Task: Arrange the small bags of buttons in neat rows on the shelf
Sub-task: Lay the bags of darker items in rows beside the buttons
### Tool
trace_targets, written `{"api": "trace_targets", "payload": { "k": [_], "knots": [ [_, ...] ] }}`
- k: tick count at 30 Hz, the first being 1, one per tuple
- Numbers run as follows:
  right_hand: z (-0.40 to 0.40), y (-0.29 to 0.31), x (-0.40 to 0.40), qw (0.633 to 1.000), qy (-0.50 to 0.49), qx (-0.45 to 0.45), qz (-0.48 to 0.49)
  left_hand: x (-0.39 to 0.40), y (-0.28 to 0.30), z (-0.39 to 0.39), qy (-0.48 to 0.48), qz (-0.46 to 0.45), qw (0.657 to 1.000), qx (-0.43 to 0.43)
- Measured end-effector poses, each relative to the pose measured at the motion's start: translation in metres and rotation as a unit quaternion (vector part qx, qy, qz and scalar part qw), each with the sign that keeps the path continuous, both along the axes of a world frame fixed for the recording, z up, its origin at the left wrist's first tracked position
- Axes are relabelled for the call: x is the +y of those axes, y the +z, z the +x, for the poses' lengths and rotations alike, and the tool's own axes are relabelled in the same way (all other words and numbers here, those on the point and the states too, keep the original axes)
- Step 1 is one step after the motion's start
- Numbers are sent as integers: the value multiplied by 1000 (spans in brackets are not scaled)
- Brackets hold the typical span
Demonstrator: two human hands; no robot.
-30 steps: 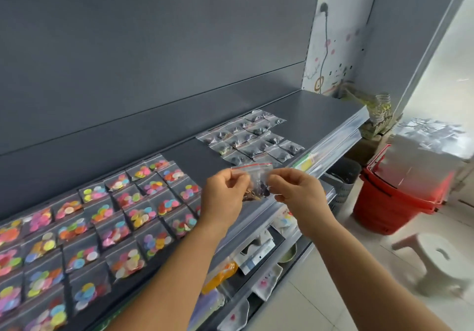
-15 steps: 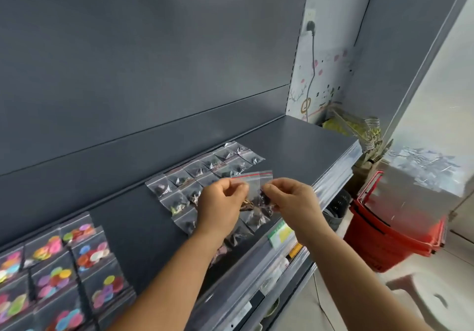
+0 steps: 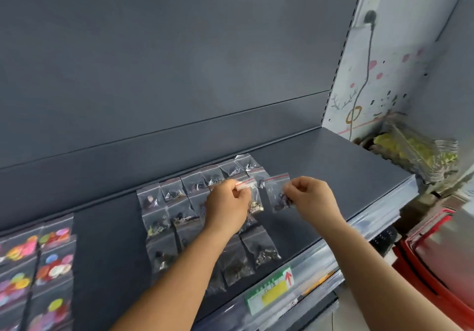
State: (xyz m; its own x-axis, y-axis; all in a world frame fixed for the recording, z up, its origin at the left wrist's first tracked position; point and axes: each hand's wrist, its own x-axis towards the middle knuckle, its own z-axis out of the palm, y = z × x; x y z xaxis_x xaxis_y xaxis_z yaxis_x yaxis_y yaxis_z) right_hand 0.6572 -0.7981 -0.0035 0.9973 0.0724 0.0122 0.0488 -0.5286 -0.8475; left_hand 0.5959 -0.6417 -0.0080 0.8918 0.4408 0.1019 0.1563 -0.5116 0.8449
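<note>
— What did we have in our hands just then?

— Two small clear bags. Our left hand [image 3: 227, 202] had its fingers curled, pinching the red-striped top of one bag [image 3: 252, 196] that held pale metallic buttons. Our right hand [image 3: 311, 198] was curled too, pinching the side of a second bag [image 3: 278, 192] with dark buttons inside.

— And where were they over the shelf [image 3: 346, 161]?

— Both were held up above it, just beside each other, over the right end of the rows of dark-button bags [image 3: 177, 210], which lay flat from the back wall toward the front edge.

— Anything else we saw on it?

— Bags of bright coloured buttons [image 3: 52, 266] lay in columns at the left end, apart from the dark ones. A green and yellow price label [image 3: 269, 289] sat on the front edge strip.

— And beyond the right end?

— Red baskets [image 3: 441, 248] stood low down, with a black plug [image 3: 370, 17] in the wall socket above.
</note>
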Motion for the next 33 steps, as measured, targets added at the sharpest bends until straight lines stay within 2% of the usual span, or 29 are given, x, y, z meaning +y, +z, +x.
{"api": "trace_targets", "payload": {
  "k": [8,11,13,16,22,33],
  "knots": [
    [49,-14,-12,991,118,22,-67,-41,-6,28,64,116,988,78],
    [57,-22,-12,981,155,18,-115,-45,-9,30,69,212,968,120],
    [58,-26,-14,972,176,-6,-156,-46,-10,29,80,270,949,139],
    [58,-26,-20,955,232,-83,-165,-51,-10,24,64,322,937,123],
    [57,-32,-26,896,363,-170,-190,-59,-19,18,-11,334,932,143],
    [61,-38,-22,898,344,-175,-209,-59,-18,13,-10,323,937,130]
  ]
}}
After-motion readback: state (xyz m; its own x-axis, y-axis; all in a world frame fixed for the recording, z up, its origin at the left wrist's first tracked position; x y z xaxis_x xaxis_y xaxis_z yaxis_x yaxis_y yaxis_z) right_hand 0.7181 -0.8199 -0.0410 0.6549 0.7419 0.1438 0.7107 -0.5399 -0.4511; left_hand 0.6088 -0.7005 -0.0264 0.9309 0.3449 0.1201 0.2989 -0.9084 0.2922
